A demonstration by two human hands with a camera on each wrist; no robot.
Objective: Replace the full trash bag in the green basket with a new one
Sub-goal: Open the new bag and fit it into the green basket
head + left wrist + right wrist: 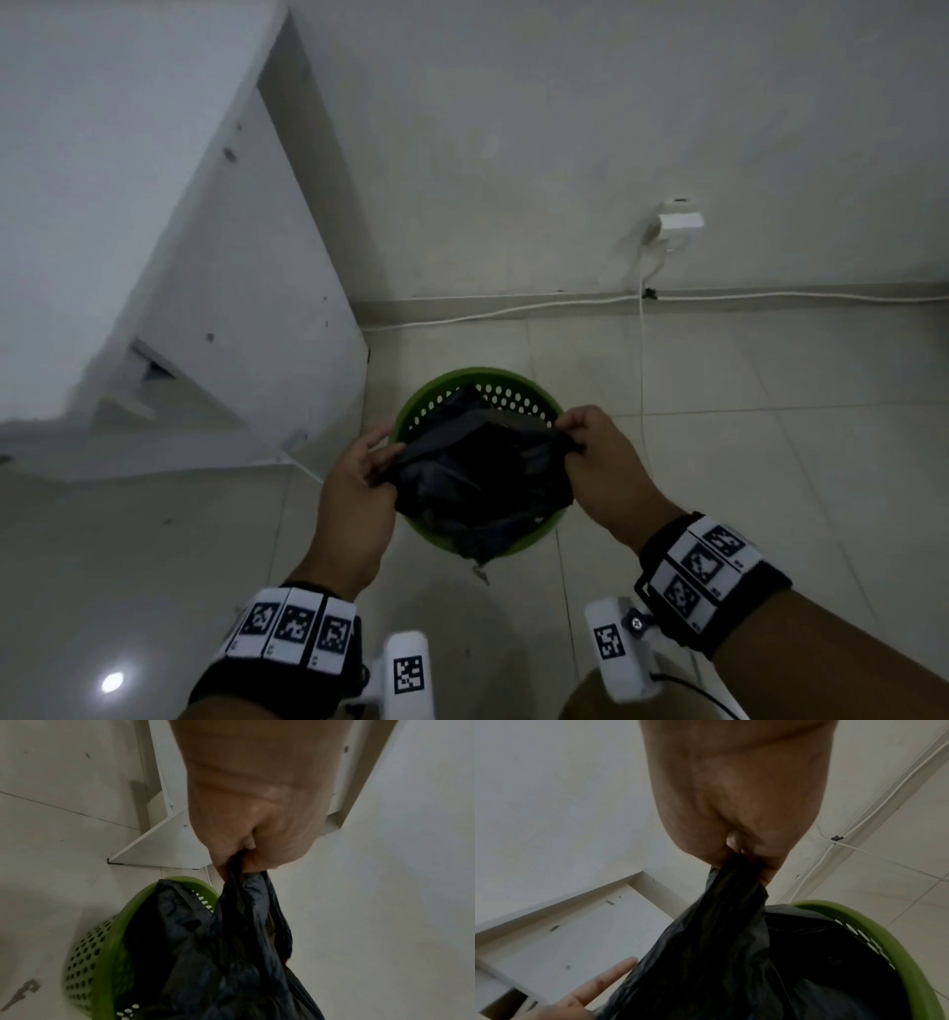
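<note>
A round green perforated basket stands on the tiled floor with a black trash bag in it. My left hand pinches the bag's left edge above the rim, and my right hand pinches its right edge. The plastic is stretched between both hands over the basket. In the left wrist view my left hand grips a bunched strip of the bag over the basket. In the right wrist view my right hand holds the bag beside the green rim.
A white cabinet stands just left of the basket. A white wall plug and white cables run along the baseboard and down the floor right of the basket. Pale tiled floor lies around it.
</note>
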